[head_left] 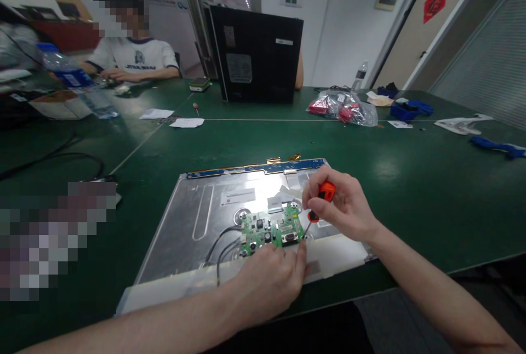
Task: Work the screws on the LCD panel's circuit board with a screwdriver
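My right hand [345, 206] is closed around the red-and-black handle of a screwdriver [326, 192], tilted with its tip down at the right front corner of a green circuit board [271, 225]. My left hand [273, 272] rests at the board's front edge with its fingers bent. Its index finger reaches to the corner beside the screwdriver tip; whatever its fingers hold is hidden. The board sits on the metal back of a flat display panel [181, 233]. Black cables [222, 236] run from the board's left side. A blue strip board [246, 170] lines the panel's far edge.
The panel lies on a green table [411, 189]. Beyond it stand a black computer case [258, 55] and a plastic bag with red items [343, 107]. A water bottle [78, 80] is at the left, near a seated person [137, 55]. Blue straps [497, 147] lie right.
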Available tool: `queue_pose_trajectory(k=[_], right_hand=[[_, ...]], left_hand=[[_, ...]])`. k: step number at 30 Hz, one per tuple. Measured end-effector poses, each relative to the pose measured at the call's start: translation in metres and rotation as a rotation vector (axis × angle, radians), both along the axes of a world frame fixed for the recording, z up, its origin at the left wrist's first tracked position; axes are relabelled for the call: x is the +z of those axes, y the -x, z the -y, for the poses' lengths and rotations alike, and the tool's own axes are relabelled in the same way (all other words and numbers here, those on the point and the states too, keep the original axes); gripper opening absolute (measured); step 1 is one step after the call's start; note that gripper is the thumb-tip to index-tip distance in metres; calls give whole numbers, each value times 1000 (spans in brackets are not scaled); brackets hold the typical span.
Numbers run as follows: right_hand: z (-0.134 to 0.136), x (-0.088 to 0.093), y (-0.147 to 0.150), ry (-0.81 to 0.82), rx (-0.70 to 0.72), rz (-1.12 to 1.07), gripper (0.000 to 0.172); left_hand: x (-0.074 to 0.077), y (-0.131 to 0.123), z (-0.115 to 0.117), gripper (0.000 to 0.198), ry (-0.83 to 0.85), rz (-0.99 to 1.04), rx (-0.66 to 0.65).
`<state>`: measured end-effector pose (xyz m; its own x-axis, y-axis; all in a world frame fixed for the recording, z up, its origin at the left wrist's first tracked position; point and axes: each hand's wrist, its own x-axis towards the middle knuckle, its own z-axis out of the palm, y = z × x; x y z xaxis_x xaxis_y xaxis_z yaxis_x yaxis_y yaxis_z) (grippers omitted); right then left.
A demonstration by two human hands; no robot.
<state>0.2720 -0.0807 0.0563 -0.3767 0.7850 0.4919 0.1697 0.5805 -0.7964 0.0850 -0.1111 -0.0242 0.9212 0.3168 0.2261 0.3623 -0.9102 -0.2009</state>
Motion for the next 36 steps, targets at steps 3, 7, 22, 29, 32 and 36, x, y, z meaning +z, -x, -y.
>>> queue_pose_trajectory(k=[3,7,22,29,32,36], right_hand=[[-1,-9,2,47,-34,-93,15],[-2,-19,8,204,33,-282,22],[-2,-14,6,479,164,-297,30],[-6,-16,7,439,115,-358,34],[-6,-14,6,408,196,-375,31],[-6,-15,6,488,216,-411,38]], left_hand=[[2,-1,0,33,-13,4,9],[3,-1,0,35,-11,16,12],[1,-1,-1,35,16,0,22],[2,0,-1,34,-7,-8,15],[2,0,-1,34,-11,-14,23],[3,0,-1,33,-21,5,11]])
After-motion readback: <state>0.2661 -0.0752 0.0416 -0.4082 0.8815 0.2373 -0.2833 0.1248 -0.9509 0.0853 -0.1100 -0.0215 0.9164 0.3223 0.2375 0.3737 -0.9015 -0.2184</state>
